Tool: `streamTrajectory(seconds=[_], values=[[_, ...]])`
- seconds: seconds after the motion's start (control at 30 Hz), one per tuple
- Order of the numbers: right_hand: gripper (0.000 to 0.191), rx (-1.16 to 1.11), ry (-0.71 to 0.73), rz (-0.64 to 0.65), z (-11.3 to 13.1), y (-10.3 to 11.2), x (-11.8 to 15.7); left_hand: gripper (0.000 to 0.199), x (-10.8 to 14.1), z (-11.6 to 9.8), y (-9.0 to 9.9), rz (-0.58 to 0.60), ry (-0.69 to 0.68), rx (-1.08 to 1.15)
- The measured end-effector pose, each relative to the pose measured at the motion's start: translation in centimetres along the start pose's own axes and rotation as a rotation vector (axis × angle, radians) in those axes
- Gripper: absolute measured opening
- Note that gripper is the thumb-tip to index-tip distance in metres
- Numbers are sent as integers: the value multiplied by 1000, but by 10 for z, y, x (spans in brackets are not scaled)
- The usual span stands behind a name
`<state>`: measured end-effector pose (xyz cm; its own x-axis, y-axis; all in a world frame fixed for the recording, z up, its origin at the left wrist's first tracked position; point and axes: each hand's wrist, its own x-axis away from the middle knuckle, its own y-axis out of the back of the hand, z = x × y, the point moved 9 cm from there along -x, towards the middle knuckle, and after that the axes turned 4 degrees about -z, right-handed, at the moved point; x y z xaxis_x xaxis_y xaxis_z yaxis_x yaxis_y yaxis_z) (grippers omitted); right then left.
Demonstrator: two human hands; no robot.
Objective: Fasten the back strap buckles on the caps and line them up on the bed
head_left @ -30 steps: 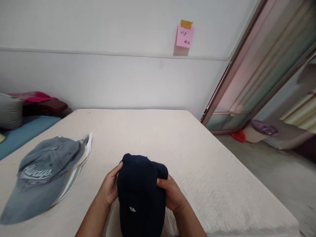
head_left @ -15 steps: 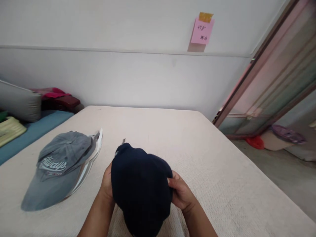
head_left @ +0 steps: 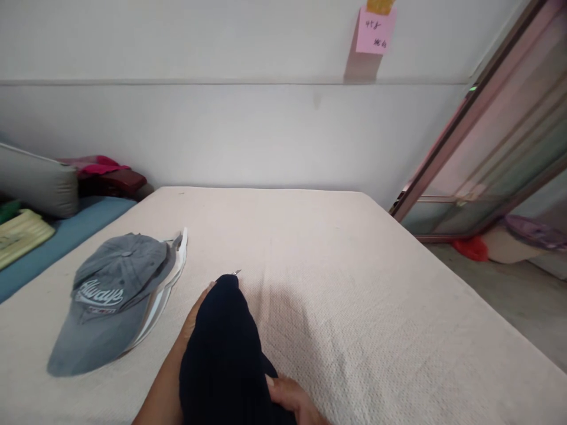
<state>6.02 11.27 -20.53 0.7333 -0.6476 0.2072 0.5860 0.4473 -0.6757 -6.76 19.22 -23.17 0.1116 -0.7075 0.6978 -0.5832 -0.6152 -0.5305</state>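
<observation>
Nearest, at the bottom centre, a navy cap (head_left: 224, 354) is held up over the cream cover (head_left: 336, 271). The right hand (head_left: 290, 398) is clamped on its lower right edge, thumb on top; the left hand (head_left: 200, 307) grips its left side (most of those fingers are hidden). The hands are apart, the cap between them. A small metal piece (head_left: 237, 273) pokes out past its top.

To the left on the cover lies a grey cap (head_left: 121, 265), white script on its front reading, it seems, "Always", with smaller reddish lettering below, too small to read. Pale caps (head_left: 156, 313) show under it.

Farther back, a pink note (head_left: 375, 30) taped to the wall (head_left: 248, 136) bears "45" plus unclear characters.
</observation>
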Motion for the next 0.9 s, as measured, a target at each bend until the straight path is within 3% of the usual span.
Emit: streamTrajectory(seconds=[0.1, 0.2, 0.3, 0.43, 0.53, 0.67, 0.9], values=[[43, -200, -33, -64, -8, 2, -3, 39, -3, 2, -3, 102, -1, -113], [37, -258, -14, -139, -1, 20, -6, 33, -1, -1, -17, 212, -147, -348], [34, -134, 72, -305, 30, 57, -7, 36, -2, -2, -30, 241, -290, -541], [22, 236, 174, -464, 77, 101, -8, 30, -12, 2, -37, 266, -371, -617], [23, 359, 223, -556, 92, 127, -12, 29, -21, 1, -37, 248, -431, -624], [27, 370, 229, -639, 92, 151, -19, 34, -29, 0, -38, 186, -478, -603], [6, 117, 286, -626, 97, 154, -16, 37, -30, 1, -42, 109, -472, -628]])
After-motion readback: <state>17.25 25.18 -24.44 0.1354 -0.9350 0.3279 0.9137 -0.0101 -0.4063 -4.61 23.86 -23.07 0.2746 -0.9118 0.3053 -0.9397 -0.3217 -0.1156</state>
